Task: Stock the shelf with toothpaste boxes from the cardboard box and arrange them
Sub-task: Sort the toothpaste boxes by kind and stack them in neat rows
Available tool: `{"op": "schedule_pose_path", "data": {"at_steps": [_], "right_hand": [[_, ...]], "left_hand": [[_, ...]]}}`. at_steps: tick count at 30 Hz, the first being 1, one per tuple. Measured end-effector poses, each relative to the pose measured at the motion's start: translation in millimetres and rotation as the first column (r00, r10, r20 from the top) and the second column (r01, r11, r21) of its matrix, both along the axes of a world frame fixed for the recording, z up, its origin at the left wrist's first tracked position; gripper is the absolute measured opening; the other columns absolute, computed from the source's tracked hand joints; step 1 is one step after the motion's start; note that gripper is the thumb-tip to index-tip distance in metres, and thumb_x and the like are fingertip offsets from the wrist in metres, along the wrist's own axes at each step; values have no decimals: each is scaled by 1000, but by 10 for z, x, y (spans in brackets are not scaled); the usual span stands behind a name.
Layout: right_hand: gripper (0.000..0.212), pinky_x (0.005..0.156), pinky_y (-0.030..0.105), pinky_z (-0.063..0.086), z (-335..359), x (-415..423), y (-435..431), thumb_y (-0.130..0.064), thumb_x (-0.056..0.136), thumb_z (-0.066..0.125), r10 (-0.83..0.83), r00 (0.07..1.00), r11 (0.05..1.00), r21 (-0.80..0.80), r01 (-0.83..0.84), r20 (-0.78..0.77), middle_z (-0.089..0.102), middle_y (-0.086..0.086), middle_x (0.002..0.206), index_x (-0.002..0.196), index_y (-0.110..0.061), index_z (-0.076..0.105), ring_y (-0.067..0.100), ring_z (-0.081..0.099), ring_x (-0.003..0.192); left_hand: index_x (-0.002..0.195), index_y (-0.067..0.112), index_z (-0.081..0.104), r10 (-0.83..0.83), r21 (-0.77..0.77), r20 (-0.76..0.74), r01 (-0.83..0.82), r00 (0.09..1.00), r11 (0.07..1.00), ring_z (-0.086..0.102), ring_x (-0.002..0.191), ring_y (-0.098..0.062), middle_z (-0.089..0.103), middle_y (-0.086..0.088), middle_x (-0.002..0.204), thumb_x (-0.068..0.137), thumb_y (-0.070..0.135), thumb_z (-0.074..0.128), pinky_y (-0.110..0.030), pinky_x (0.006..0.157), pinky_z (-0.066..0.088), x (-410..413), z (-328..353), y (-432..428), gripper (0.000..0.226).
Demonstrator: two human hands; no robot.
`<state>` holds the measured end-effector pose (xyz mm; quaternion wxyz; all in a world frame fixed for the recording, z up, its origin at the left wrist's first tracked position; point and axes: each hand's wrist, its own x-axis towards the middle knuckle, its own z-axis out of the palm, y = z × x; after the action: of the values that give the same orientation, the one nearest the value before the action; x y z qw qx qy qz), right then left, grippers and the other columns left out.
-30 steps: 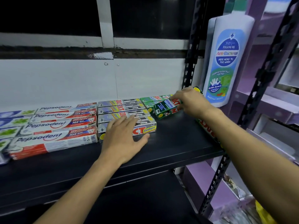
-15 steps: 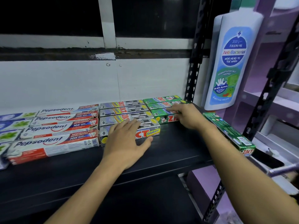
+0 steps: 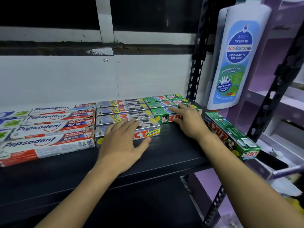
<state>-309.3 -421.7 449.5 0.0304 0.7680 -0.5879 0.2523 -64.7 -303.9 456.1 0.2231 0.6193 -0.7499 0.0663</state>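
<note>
On the black shelf (image 3: 164,156) everything is laid flat in rows, long sides parallel to the front edge. At the left, the white-and-red Pepsodent boxes (image 3: 49,143) are set four deep. Just beside them the silver Zact Smokers boxes (image 3: 121,111) are also set four deep (the front one is partly covered by the left hand (image 3: 121,145)). The green Zact boxes (image 3: 164,102) are packed three deep at the back right, the front one touched by the flat right hand (image 3: 189,123). A loose green box (image 3: 230,134) is laid askew at the shelf's right end.
</note>
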Motion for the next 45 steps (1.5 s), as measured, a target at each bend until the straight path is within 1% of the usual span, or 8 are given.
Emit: {"op": "schedule_pose_path", "data": {"at_steps": [8,17,21,26,31,37,40,45], "right_hand": [[49,109,68,20,-15,-43,-55,-12,96,57,24,998,1000,7,-24,60,42,0,151,136,-40,52,35,23,144],[58,111,69,10,-35,-80,-104,-2,94,54,32,996,999,8,-33,88,38,-2,154,136,-42,51,34,17,148],[57,112,69,3,-17,-72,-79,-3,95,52,23,996,1000,12,-24,83,34,-2,156,137,-42,50,31,15,149],[55,113,69,2,-19,-70,-74,-7,97,51,20,996,1000,10,-21,81,32,-4,157,139,-43,48,31,13,149],[54,112,69,0,-27,-77,-76,-8,98,50,18,996,1000,12,-20,92,32,-4,157,139,-43,49,30,13,149],[54,112,70,2,-56,-86,-104,-11,98,51,28,994,1000,8,-29,106,33,-4,157,139,-45,48,30,15,149],[53,112,70,0,-58,-93,-107,-11,98,51,31,992,999,9,-32,120,33,-4,157,139,-45,49,30,15,149],[54,112,69,-2,-57,-89,-108,-10,98,51,34,990,999,10,-35,136,33,-4,157,138,-46,49,30,14,149]], "left_hand": [[151,32,35,-2,18,-11,3,1000,1000,21,146,-8,31,16,157,83,75,24,-32,119,9,-7,7,10,81],[151,33,34,9,32,-3,-9,1000,999,19,147,-7,29,16,158,91,73,34,-32,119,9,-13,24,33,72],[151,33,34,14,34,-6,-14,1000,999,19,147,-7,28,16,158,91,70,37,-32,119,8,-23,26,28,70],[151,33,33,14,34,-6,-14,1000,999,18,147,-7,27,15,159,92,68,39,-33,120,8,-25,35,40,69],[153,34,26,20,37,24,-21,1000,999,12,149,-7,18,14,162,96,64,34,-33,120,5,-17,19,15,65],[152,35,30,-7,2,14,7,1000,1000,17,148,-5,25,14,160,103,51,28,-27,118,4,4,-4,-9,52],[152,35,31,-16,-8,33,16,999,1000,19,148,-5,27,14,159,99,50,17,-22,115,3,7,-17,-12,57],[150,31,38,-21,-45,52,23,998,999,26,147,-9,34,14,156,104,38,23,-22,112,5,22,-43,-39,49]]}}
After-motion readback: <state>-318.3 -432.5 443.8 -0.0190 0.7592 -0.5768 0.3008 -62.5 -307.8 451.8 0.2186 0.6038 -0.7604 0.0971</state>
